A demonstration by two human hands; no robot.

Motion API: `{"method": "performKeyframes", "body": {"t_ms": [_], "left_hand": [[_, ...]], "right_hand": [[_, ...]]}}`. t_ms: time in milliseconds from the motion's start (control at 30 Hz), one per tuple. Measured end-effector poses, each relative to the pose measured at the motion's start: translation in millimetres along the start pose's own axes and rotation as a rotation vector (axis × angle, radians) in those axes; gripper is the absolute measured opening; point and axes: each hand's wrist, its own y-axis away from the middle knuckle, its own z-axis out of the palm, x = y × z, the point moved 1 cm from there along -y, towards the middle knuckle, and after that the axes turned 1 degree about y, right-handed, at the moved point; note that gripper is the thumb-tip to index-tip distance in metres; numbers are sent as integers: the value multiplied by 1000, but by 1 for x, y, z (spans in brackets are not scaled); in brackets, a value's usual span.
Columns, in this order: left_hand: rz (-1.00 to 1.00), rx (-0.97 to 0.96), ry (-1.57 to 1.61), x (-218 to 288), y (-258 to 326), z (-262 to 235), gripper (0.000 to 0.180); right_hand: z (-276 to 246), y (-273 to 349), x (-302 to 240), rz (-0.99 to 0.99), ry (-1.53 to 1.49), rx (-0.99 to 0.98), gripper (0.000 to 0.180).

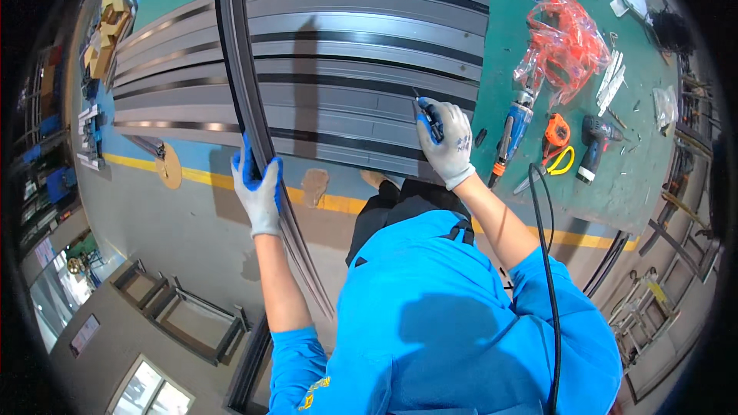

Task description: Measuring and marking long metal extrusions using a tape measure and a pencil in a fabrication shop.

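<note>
My left hand (260, 193), in a grey glove with blue fingertips, is closed around a long dark metal profile (244, 69). The profile slants across the view, passing over several grey metal strips (361, 26) laid side by side on the green table. In my right hand (450, 142), gloved alike, is a slim black pen-like marker (436, 123), its thin tip pointing up and away over the strips' right end. Part of the marker is hidden by my fingers. Just right of that hand lies a small black piece (480, 136), like a cap.
On the green table (500, 53), to the right, lie a blue power tool (515, 130), an orange tape measure (556, 130), yellow-handled cutters (563, 160), a cordless drill (596, 142) and red plastic wrapping (573, 38). A black cable (550, 276) hangs over my right arm.
</note>
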Motion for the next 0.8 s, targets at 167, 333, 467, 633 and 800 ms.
{"method": "performKeyframes", "body": {"t_ms": [167,333,467,633,800], "left_hand": [[33,124,-91,-71,68,-35,71],[-88,231,8,-134,131,-72,71],[-111,236,83,-157,157,-91,70],[-177,240,234,-195,164,-123,69],[-232,269,364,-221,156,-160,70]], "right_hand": [[11,13,-7,-37,-60,33,40],[11,41,-11,190,-181,-23,38],[18,62,-29,14,-9,4,36],[58,79,-102,-127,-103,-46,34],[113,97,-191,-177,-277,-199,36]]}}
